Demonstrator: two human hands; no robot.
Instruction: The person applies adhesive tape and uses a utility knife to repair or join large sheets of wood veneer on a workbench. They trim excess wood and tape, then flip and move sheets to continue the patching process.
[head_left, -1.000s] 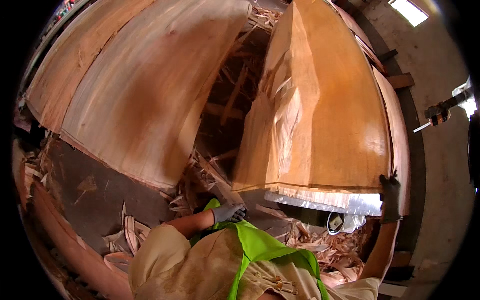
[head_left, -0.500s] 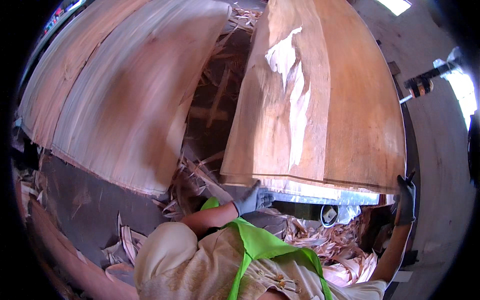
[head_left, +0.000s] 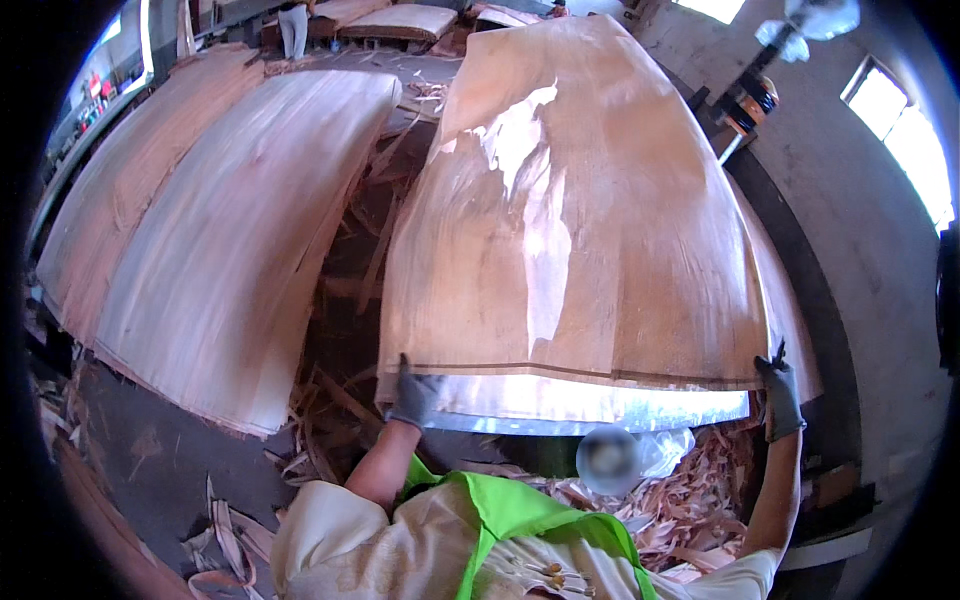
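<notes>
A wide, thin wood veneer sheet stretches away in front of me, its surface wavy, with a long ragged hole through which a paler layer shows. My left hand, in a grey glove, grips the sheet's near edge close to its left corner, thumb pointing up. At the near right corner my right hand, gloved alike, is closed on the same edge; some of its fingers are hidden. Below the edge, between my hands, runs a shiny pale strip.
To the left lies a stack of veneer sheets. Wood scraps litter the floor by my body and between the stacks. A round blurred fixture juts out below the strip. A dark pole-like device stands right; a person is far off.
My left hand has moved left along the near edge to the corner. The sheet's left side now reaches farther left, and the view has tilted up, showing more of the far room.
</notes>
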